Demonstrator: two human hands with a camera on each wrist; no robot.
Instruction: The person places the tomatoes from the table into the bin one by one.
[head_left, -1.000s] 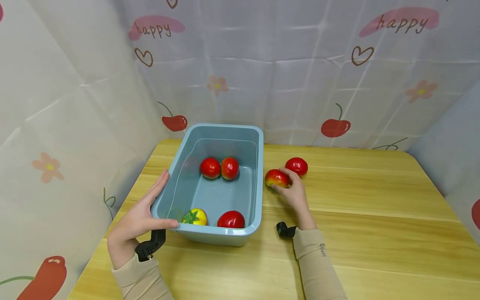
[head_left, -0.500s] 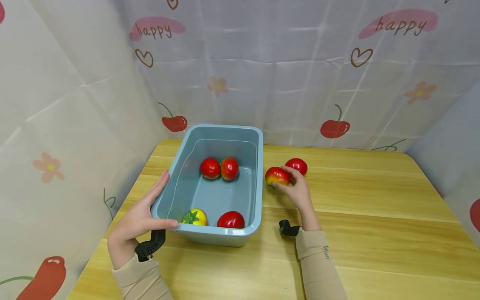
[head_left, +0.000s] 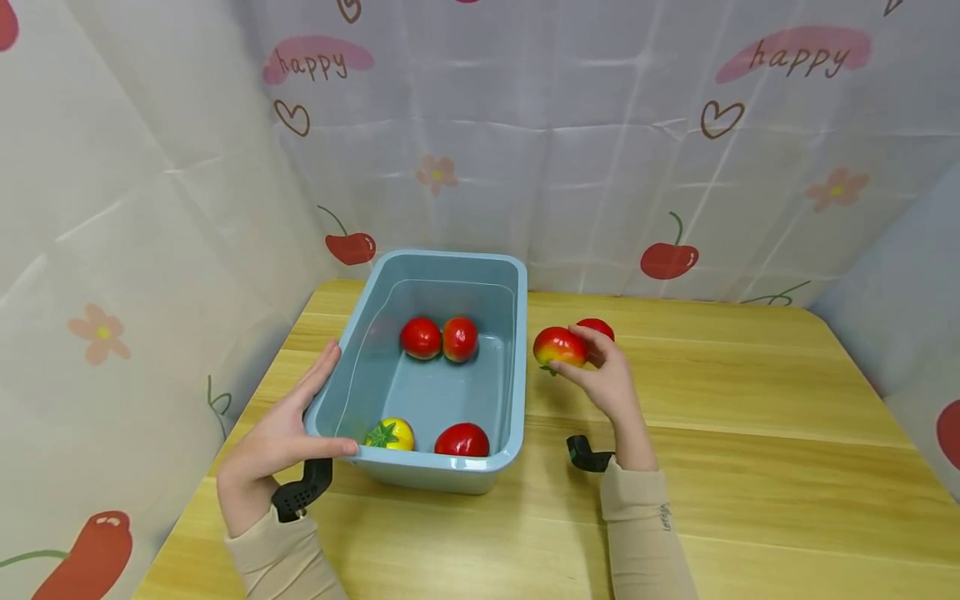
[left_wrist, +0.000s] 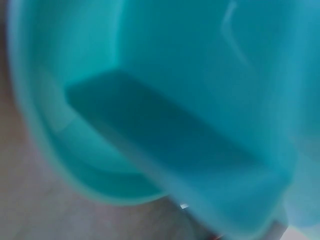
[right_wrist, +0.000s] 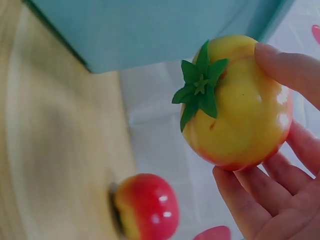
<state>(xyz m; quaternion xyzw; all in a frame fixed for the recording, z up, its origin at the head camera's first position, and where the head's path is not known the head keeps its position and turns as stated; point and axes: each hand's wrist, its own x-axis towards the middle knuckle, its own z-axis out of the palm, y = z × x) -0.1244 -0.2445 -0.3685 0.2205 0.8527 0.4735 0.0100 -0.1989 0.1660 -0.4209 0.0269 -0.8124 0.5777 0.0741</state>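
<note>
My right hand [head_left: 607,379] pinches a red-and-yellow tomato [head_left: 561,346] between thumb and fingertips, just right of the blue bin [head_left: 519,367]. In the right wrist view this tomato [right_wrist: 240,120] shows its green leafy top and hangs above the wooden table. A second red tomato [head_left: 597,327] lies behind it, partly hidden by the hand. My left hand [head_left: 273,442] rests at the bin's near left corner, fingers straight along the side and thumb on the front rim. Blurred bin walls [left_wrist: 200,100] fill the left wrist view.
Inside the bin, two red tomatoes [head_left: 422,338] sit side by side toward the back. A yellow tomato [head_left: 396,433] and a red one [head_left: 462,440] lie by its front wall. A printed curtain [head_left: 570,167] hangs behind the wooden table [head_left: 750,400].
My right hand has lifted the red-and-yellow tomato off the table and shifted slightly right with it, covering more of the tomato behind. My left hand has stayed on the bin.
</note>
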